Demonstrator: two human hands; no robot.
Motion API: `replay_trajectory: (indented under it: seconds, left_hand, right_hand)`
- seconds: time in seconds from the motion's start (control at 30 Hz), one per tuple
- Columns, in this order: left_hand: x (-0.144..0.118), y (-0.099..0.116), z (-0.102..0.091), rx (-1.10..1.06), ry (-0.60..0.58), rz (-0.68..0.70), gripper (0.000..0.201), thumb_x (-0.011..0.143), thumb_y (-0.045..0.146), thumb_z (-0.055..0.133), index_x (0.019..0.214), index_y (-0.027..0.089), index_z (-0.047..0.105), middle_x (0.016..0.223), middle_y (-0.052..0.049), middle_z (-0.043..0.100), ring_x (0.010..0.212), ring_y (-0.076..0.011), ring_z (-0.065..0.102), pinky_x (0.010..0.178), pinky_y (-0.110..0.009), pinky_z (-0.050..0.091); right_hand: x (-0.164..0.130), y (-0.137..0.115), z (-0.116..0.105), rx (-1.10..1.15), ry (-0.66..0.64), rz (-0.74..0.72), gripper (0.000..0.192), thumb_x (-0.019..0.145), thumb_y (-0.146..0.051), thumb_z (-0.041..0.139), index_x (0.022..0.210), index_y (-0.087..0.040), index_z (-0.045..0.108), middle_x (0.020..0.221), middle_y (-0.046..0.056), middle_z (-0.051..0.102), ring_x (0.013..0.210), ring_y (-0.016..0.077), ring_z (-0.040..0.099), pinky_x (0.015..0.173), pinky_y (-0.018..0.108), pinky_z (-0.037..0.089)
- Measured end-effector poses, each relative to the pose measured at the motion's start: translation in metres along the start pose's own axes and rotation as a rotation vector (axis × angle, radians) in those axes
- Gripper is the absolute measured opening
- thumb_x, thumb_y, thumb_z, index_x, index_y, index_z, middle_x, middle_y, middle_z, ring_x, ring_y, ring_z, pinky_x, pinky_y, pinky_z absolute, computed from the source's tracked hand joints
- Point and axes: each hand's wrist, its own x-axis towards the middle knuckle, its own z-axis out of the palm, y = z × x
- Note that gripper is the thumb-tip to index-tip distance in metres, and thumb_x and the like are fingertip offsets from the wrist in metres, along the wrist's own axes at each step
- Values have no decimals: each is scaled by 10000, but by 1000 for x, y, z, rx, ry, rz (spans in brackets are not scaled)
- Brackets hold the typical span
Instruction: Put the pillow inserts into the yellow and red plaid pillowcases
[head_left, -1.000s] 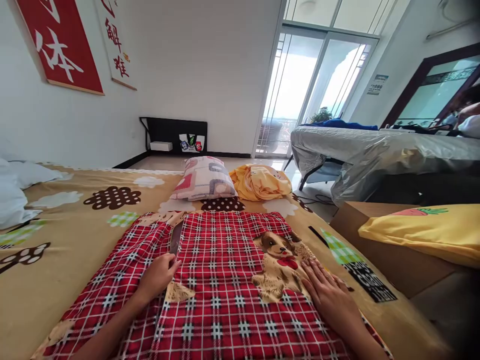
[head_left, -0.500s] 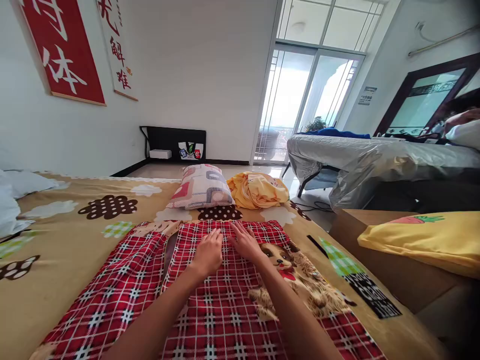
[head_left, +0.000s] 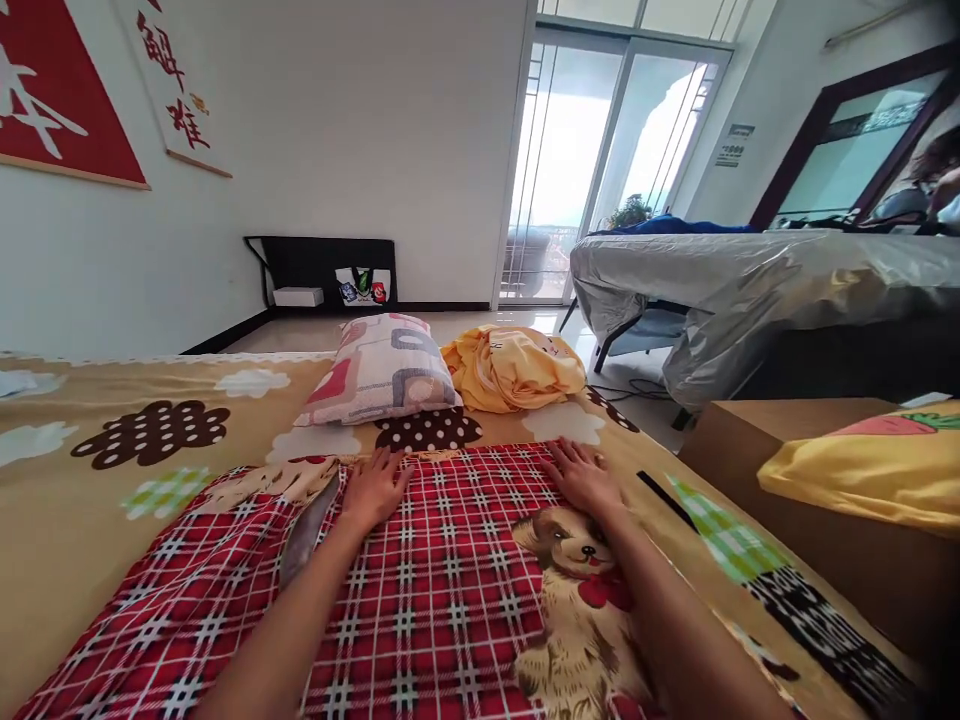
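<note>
Both forearms are bare, no sleeves, rings or watch showing on left hand [head_left: 377,487] or right hand [head_left: 583,476].

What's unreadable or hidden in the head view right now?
- Red plaid cloth: near end cut off by the bottom edge; forearms cover part.
- Red wall banner: cropped by the left and top edges.
- Person at far right: mostly out of frame.
- Small bag's print: too small.
- Left hand, right hand: palms face down, undersides hidden.

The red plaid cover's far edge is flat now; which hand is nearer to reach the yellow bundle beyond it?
Probably the right hand: it lies flat at the red plaid cover's far right corner, closest to the yellow bundle. The left hand sits below the patterned pillow.
</note>
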Motion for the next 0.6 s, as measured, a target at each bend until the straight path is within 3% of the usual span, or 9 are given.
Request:
replay_trajectory:
  seconds: [0.1,0.17,0.23,0.3,0.37,0.43,0.5,0.6]
  left_hand:
    - [2,-20,-2,16,48,-70,560,974,506,303,1403,196,488,1509,-146,406,1421,-305,329,1161,-557,231]
    - [-1,-22,-2,26,97,-75,521,977,458,323,1391,195,500,1497,-158,419,1413,-322,340,1155,-595,211]
    - [-6,-19,-3,43,166,-43,505,988,378,290,1405,166,481,1509,-164,398,1429,-323,305,1164,-609,163]
    - [-11,-14,-5,46,180,102,510,990,346,274,1437,169,444,1533,-128,371,1449,-285,271,1194,-549,141]
    - [-12,-13,-6,21,84,280,512,990,397,297,1456,228,424,1541,-64,371,1446,-229,290,1206,-453,181]
    - [-11,-15,-6,2,-29,350,528,984,476,310,1461,274,412,1545,-37,362,1437,-215,313,1190,-437,231]
    - [-9,-17,-5,10,-66,293,551,985,517,285,1477,289,379,1560,-42,324,1445,-228,295,1176,-482,238]
    - [-6,-19,-4,24,-81,240,574,986,539,261,1504,299,312,1578,-49,273,1460,-237,256,1173,-519,212]
  right_hand:
    - [10,5,-14,-44,-15,52,569,992,-420,303,1495,-158,345,1579,149,261,1449,324,231,1137,585,146]
    - [13,-13,-24,-51,-29,37,525,972,-366,373,1431,-125,452,1523,194,362,1411,359,306,1125,603,152]
    - [11,-48,-29,-31,-20,-21,500,960,-331,399,1400,-113,496,1490,222,402,1384,377,347,1120,621,123]
    - [2,-96,-25,20,9,-142,514,983,-351,341,1451,-161,436,1530,181,356,1401,338,334,1140,584,113]
    - [-10,-142,-13,88,25,-332,532,1003,-451,263,1495,-269,357,1566,62,323,1423,238,312,1165,454,168]
    - [-17,-168,0,138,22,-480,531,993,-531,268,1486,-352,350,1556,-34,343,1426,155,302,1163,348,200]
    - [-17,-163,8,160,24,-518,526,982,-556,294,1469,-371,374,1538,-58,372,1423,132,305,1165,335,203]
    - [-8,-106,7,141,53,-377,542,993,-516,265,1469,-292,399,1527,24,396,1421,194,324,1161,440,217]
